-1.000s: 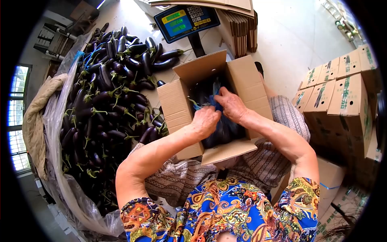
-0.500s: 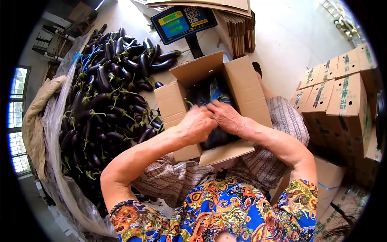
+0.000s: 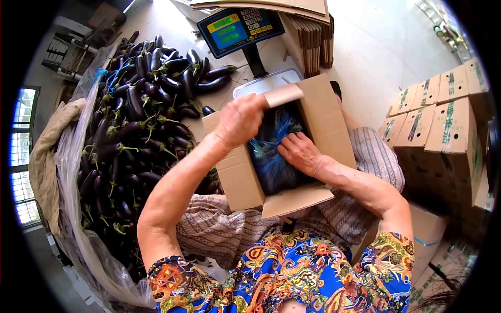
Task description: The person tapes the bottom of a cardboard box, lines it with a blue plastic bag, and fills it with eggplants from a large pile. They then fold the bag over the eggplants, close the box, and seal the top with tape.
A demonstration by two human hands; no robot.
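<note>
An open cardboard box [image 3: 240,180] stands between my knees. Inside it is a gathered blue plastic bag [image 3: 276,156] over dark contents. My left hand [image 3: 241,119] grips the box's far flap [image 3: 284,96], which is tilted inward over the opening. With fingers bent, my right hand [image 3: 299,151] rests on the bag's bunched plastic; whether it pinches any of it is unclear. The near flap [image 3: 297,201] and both side flaps are folded outward.
A large heap of eggplants [image 3: 135,130] lies on plastic sheeting at the left. Beyond the box stands a scale with a lit display [image 3: 240,30]. Flattened cartons [image 3: 308,44] are stacked behind it. Closed printed boxes [image 3: 443,125] are piled at the right.
My left hand has moved from the bag up to the far flap, which now leans inward. My right hand has shifted slightly right and down. The bag's top has spread out.
</note>
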